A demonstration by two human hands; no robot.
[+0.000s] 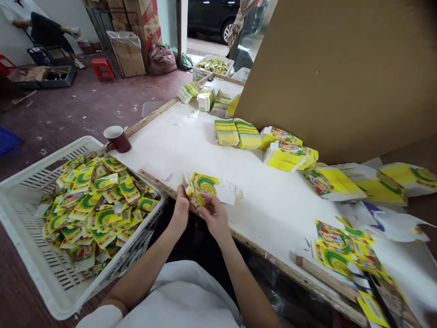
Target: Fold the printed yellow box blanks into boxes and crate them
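Hands meet at the near edge of a white worktable (191, 136), both pinching one yellow-and-green printed carton (201, 186). The left hand (180, 210) closes thumb and fingers on the carton's left corner; the right hand (214, 215) grips its lower edge from beneath, so the carton sits just above and between the two hands, with its white flap lying toward the tabletop. Beside the left arm stands a white plastic crate (20, 200) heaped with matching folded cartons. A dark red cup (118, 138) rests at the table's edge, and stacks of flat cartons (237, 133) lie farther back.
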